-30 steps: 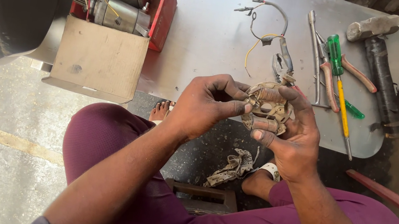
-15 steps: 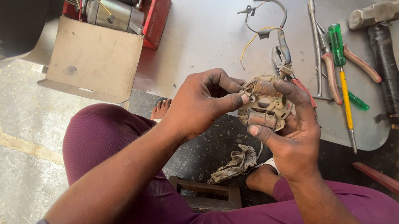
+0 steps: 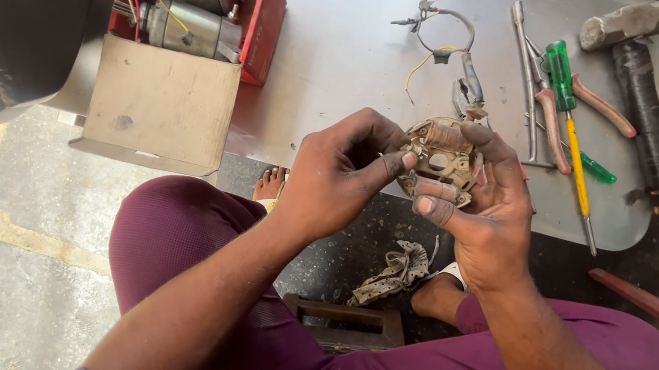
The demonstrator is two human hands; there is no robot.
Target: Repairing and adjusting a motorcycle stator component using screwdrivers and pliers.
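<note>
Shifting slightly since the earlier frame: both hands nudging rightward. Left hand [image 3: 340, 173], grip closed, pinching the edge of the brush-holder plate [image 3: 443, 154]; right hand [image 3: 487, 209] cradling it above the lap. Steady support advisable. Beyond: bench [image 3: 351, 40] edge just ahead, screwdriver [image 3: 570, 117], hammer [image 3: 642, 75] crowding right; centre offering room.

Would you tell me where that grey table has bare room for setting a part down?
Bare sheet lies between the red box and the loose wires, down to the table front edge. The right side is crowded: pliers, screwdriver, hammer.
</note>
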